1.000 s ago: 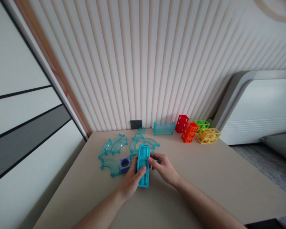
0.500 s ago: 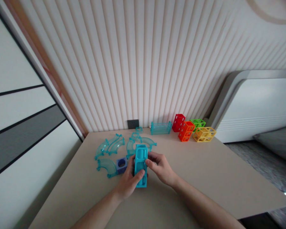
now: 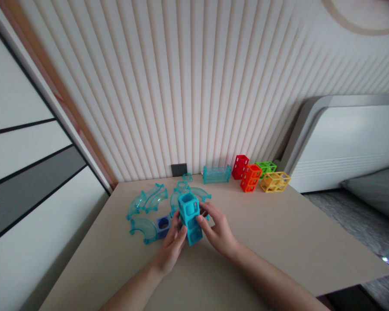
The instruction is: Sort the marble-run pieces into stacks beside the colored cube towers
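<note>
A stack of blue cube blocks (image 3: 192, 207) with open-windowed sides is held above the table, its top tipped so the opening shows. My left hand (image 3: 171, 248) grips its lower left side, thumb along the front edge. On the right side, my right hand (image 3: 218, 231) holds it between thumb and fingers; some fingertips are hidden behind the blocks. Just left of my left hand sits a purple cube block (image 3: 163, 225) with a round hole. Beside that lies a curved translucent teal track piece (image 3: 145, 229). More teal curved pieces (image 3: 156, 200) lie farther back, partly behind the stack.
Along the wall stand straight teal track pieces (image 3: 217, 174), a red block tower (image 3: 240, 167), an orange one (image 3: 250, 178), and green (image 3: 266, 167) and yellow (image 3: 275, 181) ones lying down. A black wall socket (image 3: 179, 169) is behind the table (image 3: 278, 242). A grey headboard (image 3: 350, 138) rises at right.
The blue stack has been turned and tilted, so its top opening and a second side now show. My left thumb has shifted from its front face to its left edge.
</note>
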A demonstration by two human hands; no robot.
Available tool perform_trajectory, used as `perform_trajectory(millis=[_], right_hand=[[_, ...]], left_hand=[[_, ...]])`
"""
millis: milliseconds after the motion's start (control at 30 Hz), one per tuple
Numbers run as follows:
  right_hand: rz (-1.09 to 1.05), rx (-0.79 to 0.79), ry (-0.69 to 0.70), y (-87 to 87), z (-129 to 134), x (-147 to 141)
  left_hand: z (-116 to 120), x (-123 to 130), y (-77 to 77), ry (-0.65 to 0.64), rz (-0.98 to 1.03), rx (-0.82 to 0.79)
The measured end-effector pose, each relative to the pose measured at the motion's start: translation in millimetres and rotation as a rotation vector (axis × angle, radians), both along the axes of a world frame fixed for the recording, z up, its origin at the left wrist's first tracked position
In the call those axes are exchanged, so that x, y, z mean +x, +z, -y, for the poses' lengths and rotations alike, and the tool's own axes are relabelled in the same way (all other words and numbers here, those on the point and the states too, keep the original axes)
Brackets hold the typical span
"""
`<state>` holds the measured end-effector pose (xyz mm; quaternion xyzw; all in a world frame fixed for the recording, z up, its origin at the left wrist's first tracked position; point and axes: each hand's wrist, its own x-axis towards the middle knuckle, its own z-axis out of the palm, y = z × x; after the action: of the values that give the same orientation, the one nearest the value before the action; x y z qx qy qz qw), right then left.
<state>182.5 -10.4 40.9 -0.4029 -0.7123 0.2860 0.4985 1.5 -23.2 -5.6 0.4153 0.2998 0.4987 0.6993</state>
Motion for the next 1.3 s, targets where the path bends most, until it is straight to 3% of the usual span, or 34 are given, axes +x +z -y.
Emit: perform_trajectory(millis=[200,400,600,767,1000,1133,1300], right_hand=[[0.284,0.082,0.041,-1.4,3,0],[0.375,0.087,-0.028,-8.4,3,-6],[0.322,0.163,-0.115,-2.6,-5,5],[0.237,0.112,-0.392,1.4,-23,46],[0.211,-0.062,-0.735,-15.5,-24,144],[0.262,-0.224,-0.835,-30.9,-14,181],[0.319,-0.258,-0.864,-39.1,-9,191]], left_hand=[[-4,-2,1.9,0.225,-0.166,-0.018],[-8,-8,-12.3,0.232,-0.252,-0.003],[-9,-2,3.9,0.195,-0.071,0.014],[-13,-1,17.4,0.195,-0.011,0.039],[-10,-1,22.0,0.117,0.024,0.039],[-4,1,22.1,-0.047,-0.020,0.064],[0,2,21.3,-0.222,-0.136,0.108]])
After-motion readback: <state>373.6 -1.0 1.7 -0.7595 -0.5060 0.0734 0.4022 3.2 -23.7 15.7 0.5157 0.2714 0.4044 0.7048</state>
